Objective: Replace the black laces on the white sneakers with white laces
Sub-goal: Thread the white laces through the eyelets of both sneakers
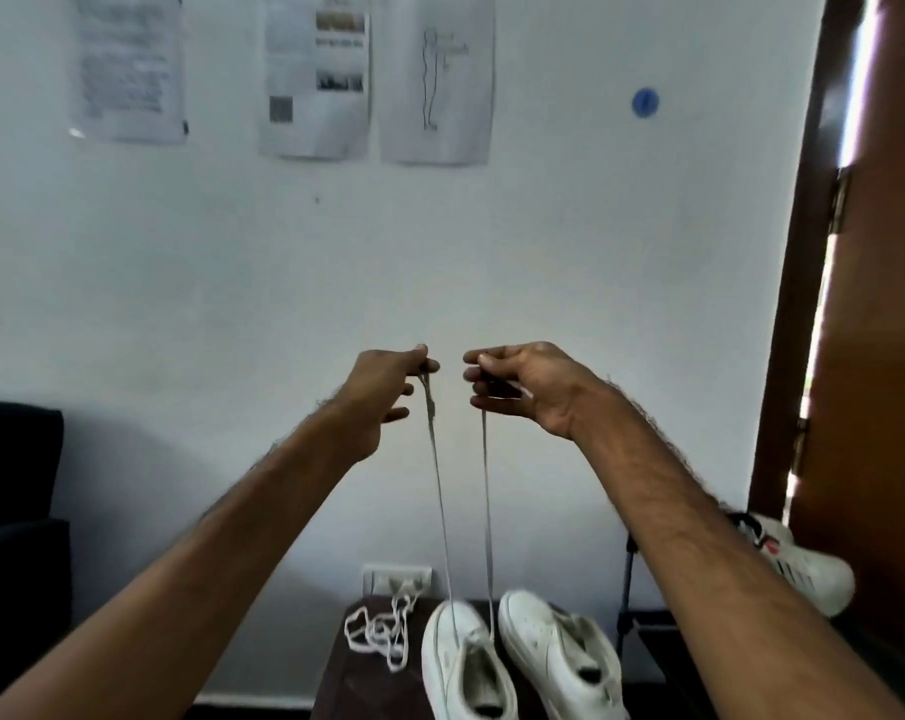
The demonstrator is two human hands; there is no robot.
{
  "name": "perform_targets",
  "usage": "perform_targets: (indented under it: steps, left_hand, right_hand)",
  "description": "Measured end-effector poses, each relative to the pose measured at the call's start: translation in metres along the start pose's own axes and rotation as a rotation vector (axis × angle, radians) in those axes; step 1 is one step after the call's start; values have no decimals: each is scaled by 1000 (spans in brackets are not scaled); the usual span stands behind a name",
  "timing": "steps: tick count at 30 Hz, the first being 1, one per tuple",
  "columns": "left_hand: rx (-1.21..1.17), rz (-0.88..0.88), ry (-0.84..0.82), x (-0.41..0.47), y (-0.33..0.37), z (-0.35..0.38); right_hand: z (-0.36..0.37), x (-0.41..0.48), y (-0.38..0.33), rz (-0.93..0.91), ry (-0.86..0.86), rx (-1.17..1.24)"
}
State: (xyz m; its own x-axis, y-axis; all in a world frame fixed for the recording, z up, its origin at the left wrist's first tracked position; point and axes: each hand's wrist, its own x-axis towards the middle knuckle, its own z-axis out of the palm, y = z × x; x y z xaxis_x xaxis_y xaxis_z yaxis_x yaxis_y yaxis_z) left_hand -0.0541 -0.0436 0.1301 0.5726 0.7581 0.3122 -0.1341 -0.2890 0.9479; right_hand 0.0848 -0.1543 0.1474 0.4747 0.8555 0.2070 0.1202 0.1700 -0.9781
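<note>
Two white sneakers stand side by side on a dark stool point(336, 678) at the bottom of the view, the left sneaker point(463, 662) and the right sneaker point(559, 657). A white lace point(487, 511) runs up in two strands from the left sneaker's eyelets. My left hand point(383, 392) pinches one end of it high above the shoe. My right hand point(523, 387) pinches the other end at the same height, a little apart. A second white lace point(383, 631) lies in a loose tangle on the stool, left of the shoes. No black lace is in sight.
A white wall with three taped paper sheets point(315, 75) is straight ahead. A wall socket point(397, 579) sits low behind the stool. Another white shoe point(803, 569) lies at the right by a brown door point(866, 304). A dark seat point(14, 511) is at the left.
</note>
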Motion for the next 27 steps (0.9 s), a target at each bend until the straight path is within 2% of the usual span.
perform_targets:
  steps: [3, 6, 8, 10, 12, 16, 20, 23, 25, 27]
  left_hand:
    - [-40, 87, -84, -3, 25, 4]
    - [-5, 183, -81, -5, 42, 6]
    - [71, 293, -33, -2, 47, 6]
    - [253, 438, 51, 3, 47, 5]
    - [373, 546, 107, 7, 49, 5]
    - [201, 640, 34, 9, 55, 11]
    - [77, 625, 29, 21, 55, 14]
    - [-57, 575, -36, 19, 48, 23]
    - [-157, 422, -54, 14, 35, 36]
    - [-203, 166, -174, 11, 12, 49]
  right_hand:
    - [5, 1, -28, -84, -68, -26]
    - [5, -1, -43, -129, -149, -50]
    - [6, -4, -48, -164, -52, -153]
    - [8, -5, -49, -194, 98, -318]
    - [12, -6, -49, -203, 165, -410]
    - [18, -3, -50, -222, 265, -474]
    - [17, 4, -48, -116, 107, -284]
    - [11, 8, -43, -68, -2, -188]
    - [12, 11, -41, -68, 23, -39]
    - [16, 16, -39, -78, 76, 112]
